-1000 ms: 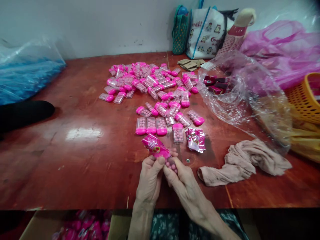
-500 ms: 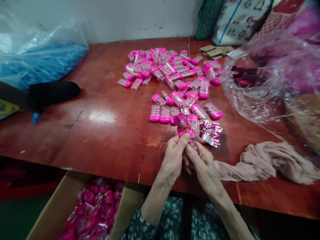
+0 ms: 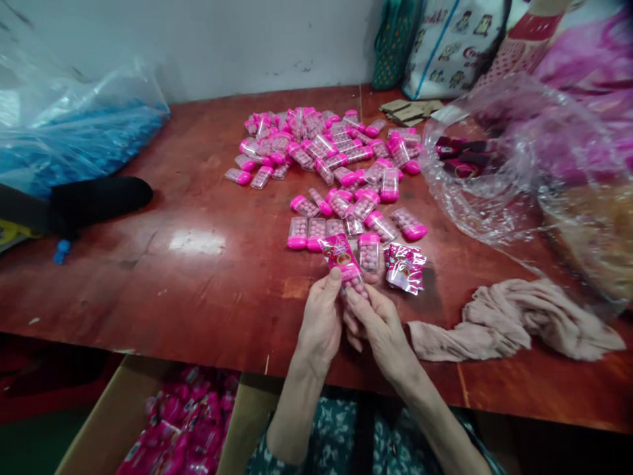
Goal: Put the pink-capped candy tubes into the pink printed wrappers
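Between my hands is a clear candy box with pink balls (image 3: 355, 284), tilted, its upper part inside a pink printed wrapper (image 3: 341, 256). My left hand (image 3: 322, 315) pinches the wrapper with its thumb on top. My right hand (image 3: 378, 320) grips the lower end of the box. Just beyond my fingers another candy box (image 3: 368, 252) stands with its pink cap away from me. Shiny pink printed wrappers (image 3: 405, 268) lie right of it. A large heap of pink-capped boxes (image 3: 316, 142) spreads over the table farther back.
On the red-brown table (image 3: 237, 290) lie a beige cloth (image 3: 519, 320) at right and crumpled clear plastic (image 3: 475, 198) behind it. A bag of blue pieces (image 3: 93, 135) and a black object (image 3: 101, 201) are at left. Below the edge, a cardboard box (image 3: 113, 402) holds pink packets.
The wrapper has slid further over the box between my hands, which shows more clearly now. The whole view has shifted slightly, so the table items appear lower and further left.
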`<action>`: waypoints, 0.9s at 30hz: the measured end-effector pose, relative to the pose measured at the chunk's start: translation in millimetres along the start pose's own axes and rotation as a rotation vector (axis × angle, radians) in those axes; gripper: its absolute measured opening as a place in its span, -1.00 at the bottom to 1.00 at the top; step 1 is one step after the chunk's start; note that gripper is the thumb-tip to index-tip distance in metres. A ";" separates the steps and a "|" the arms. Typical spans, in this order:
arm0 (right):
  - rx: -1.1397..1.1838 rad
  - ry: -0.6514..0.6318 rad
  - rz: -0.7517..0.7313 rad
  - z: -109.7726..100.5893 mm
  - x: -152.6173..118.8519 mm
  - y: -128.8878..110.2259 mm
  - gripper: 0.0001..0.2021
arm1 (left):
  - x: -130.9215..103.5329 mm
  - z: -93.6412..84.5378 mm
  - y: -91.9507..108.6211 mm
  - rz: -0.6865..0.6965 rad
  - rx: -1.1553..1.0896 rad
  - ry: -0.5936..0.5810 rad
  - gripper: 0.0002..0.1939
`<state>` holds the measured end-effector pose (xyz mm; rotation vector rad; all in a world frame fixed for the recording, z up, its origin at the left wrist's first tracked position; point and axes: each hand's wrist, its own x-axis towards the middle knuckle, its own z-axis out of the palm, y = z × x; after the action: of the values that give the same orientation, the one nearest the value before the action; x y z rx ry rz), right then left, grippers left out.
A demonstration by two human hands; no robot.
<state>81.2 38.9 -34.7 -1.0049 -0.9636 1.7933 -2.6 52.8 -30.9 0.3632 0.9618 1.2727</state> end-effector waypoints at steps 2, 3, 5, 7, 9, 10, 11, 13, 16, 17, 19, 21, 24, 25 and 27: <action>-0.088 0.076 -0.058 1.5 -2.1 1.0 -0.75 | -1.9 3.3 -3.3 0.016 -0.002 0.023 -0.66; -0.133 0.117 -0.094 2.3 -2.7 1.4 -0.77 | -2.7 4.9 -4.1 0.023 -0.013 0.029 -0.69; -0.212 0.173 -0.154 4.0 -3.2 2.2 -0.81 | -4.0 7.3 -4.4 0.022 -0.049 0.032 -0.72; -0.282 0.188 -0.180 5.8 -3.1 2.7 -0.83 | -5.6 8.2 -3.7 0.011 -0.074 0.022 -0.74; -0.352 0.191 -0.186 7.3 -3.1 2.6 -0.82 | -7.5 7.5 -2.7 0.006 -0.072 -0.012 -0.76; -0.383 0.196 -0.191 7.6 -3.3 2.4 -0.82 | -8.5 6.6 -2.0 0.005 -0.065 -0.032 -0.76; -0.409 0.201 -0.194 7.5 -3.6 1.9 -0.81 | -9.3 5.3 -1.1 0.006 -0.058 -0.048 -0.77; -0.452 0.183 -0.191 4.8 -4.7 -0.5 -0.80 | -10.6 2.2 1.7 0.005 -0.048 -0.062 -0.79; -0.566 0.091 -0.189 -5.5 -8.1 -9.8 -0.81 | -11.6 -2.8 7.4 -0.003 -0.025 -0.016 -0.79; -0.610 0.088 -0.195 -9.8 -9.4 -14.5 -0.81 | -12.1 -4.0 9.1 0.005 -0.010 0.013 -0.78; -0.672 0.185 -0.233 -17.8 -11.3 -24.3 -0.81 | -13.8 -4.8 10.6 0.020 0.043 0.052 -0.74; -0.675 0.305 -0.296 -23.2 -10.9 -31.0 -0.81 | -16.6 -3.3 9.4 0.006 0.115 0.028 -0.70; -0.541 0.273 -0.325 -26.3 -6.1 -30.1 -0.80 | -21.2 1.0 5.0 -0.041 0.200 -0.065 -0.68; -0.467 0.243 -0.296 -26.8 -3.9 -27.4 -0.76 | -22.3 2.2 4.0 -0.042 0.207 -0.092 -0.67; -0.325 0.255 -0.230 -28.1 0.3 -21.3 -0.68 | -23.7 3.7 3.6 -0.038 0.213 -0.141 -0.72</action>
<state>112.7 52.5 -26.5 -1.2335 -1.1776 1.3091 -1.7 33.2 -16.6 0.5899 0.9814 1.0974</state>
